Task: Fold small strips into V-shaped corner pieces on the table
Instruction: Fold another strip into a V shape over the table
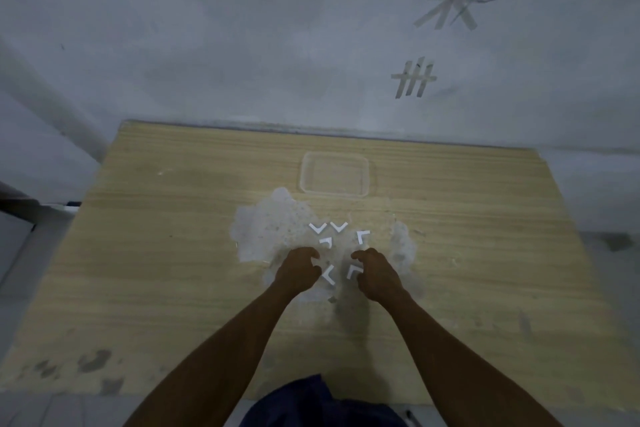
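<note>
1. Dark blue cloth (311,402), probably the person's clothing, shows at the bottom edge. Both bare forearms reach from there out over the tabletop (173,253).
2. The left hand (298,269) and the right hand (375,272) sit close together, knuckles up and fingers curled under. The fingertips are hidden and blurred, so I cannot tell whether either grip is closed on a small strip or on nothing.
3. 6 white V-shaped pieces (338,226) lie on the tabletop around the hands. 2 sit side by side at the far edge, 2 lie just beyond the fingers, and 2 lie between the hands, near the thumbs.
4. The pieces are spread apart and do not overlap, likely so each folded one keeps its shape and is easy to count.
5. All 6 rest on a worn white patch (263,229) straight ahead of the body. That looks like the natural working spot, where both hands meet comfortably.
6. A clear tray (334,177) stands beyond the pieces and apart from them. It is perhaps meant to collect them.
7. No flat strip shows anywhere, so either one is hidden in the hands or the folding is nearly done.
</note>
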Action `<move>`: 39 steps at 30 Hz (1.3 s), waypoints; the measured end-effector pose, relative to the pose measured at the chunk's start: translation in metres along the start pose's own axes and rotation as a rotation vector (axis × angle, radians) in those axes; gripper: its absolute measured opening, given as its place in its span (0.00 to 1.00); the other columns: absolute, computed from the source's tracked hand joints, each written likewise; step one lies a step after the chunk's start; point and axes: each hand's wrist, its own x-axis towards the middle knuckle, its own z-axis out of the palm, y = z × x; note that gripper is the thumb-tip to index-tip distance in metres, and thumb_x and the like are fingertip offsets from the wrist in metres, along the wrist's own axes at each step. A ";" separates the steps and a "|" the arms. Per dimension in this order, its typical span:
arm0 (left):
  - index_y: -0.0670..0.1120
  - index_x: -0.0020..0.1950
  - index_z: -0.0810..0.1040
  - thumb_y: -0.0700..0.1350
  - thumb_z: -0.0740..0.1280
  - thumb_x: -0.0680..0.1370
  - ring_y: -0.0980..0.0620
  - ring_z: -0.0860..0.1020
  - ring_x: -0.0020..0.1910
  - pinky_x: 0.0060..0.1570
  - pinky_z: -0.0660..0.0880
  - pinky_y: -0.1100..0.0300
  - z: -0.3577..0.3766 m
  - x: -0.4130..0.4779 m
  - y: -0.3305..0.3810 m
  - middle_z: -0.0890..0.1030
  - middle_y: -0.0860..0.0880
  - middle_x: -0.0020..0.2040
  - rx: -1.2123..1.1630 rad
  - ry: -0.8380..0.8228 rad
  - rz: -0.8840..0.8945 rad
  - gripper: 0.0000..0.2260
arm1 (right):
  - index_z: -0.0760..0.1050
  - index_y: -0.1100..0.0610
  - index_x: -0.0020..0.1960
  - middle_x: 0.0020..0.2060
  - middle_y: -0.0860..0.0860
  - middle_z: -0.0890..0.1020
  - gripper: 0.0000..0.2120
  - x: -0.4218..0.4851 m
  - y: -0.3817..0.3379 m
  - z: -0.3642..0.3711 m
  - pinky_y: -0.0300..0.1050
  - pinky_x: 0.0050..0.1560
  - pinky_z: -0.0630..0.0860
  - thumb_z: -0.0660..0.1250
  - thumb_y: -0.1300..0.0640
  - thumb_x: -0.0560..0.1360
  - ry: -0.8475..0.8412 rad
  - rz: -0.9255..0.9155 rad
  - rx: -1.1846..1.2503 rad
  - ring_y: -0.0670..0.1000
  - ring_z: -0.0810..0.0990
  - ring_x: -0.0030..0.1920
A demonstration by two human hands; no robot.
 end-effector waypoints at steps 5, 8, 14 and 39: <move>0.44 0.61 0.77 0.42 0.66 0.75 0.50 0.74 0.62 0.62 0.71 0.58 0.000 0.002 -0.002 0.77 0.47 0.64 -0.003 0.016 -0.011 0.15 | 0.70 0.54 0.68 0.65 0.53 0.72 0.21 0.006 -0.001 0.003 0.47 0.67 0.70 0.64 0.62 0.76 -0.005 0.003 -0.005 0.53 0.70 0.67; 0.44 0.61 0.77 0.43 0.65 0.75 0.50 0.75 0.62 0.63 0.71 0.58 -0.001 0.005 -0.002 0.77 0.47 0.63 -0.001 0.030 -0.009 0.15 | 0.70 0.55 0.67 0.64 0.53 0.72 0.20 0.009 -0.003 0.005 0.46 0.66 0.70 0.63 0.64 0.75 -0.005 -0.004 0.006 0.52 0.70 0.66; 0.44 0.59 0.78 0.42 0.66 0.74 0.49 0.76 0.60 0.62 0.73 0.57 -0.002 0.009 0.000 0.78 0.46 0.61 -0.024 0.050 -0.036 0.14 | 0.73 0.56 0.65 0.62 0.54 0.73 0.19 0.012 -0.002 0.003 0.46 0.65 0.70 0.64 0.64 0.74 -0.013 -0.029 -0.006 0.53 0.71 0.64; 0.43 0.59 0.79 0.41 0.67 0.75 0.49 0.77 0.58 0.60 0.74 0.57 0.001 0.000 0.021 0.79 0.45 0.60 -0.028 0.040 -0.054 0.13 | 0.81 0.65 0.54 0.54 0.60 0.82 0.11 0.011 0.000 -0.002 0.40 0.54 0.71 0.64 0.64 0.75 0.054 -0.026 0.171 0.57 0.79 0.56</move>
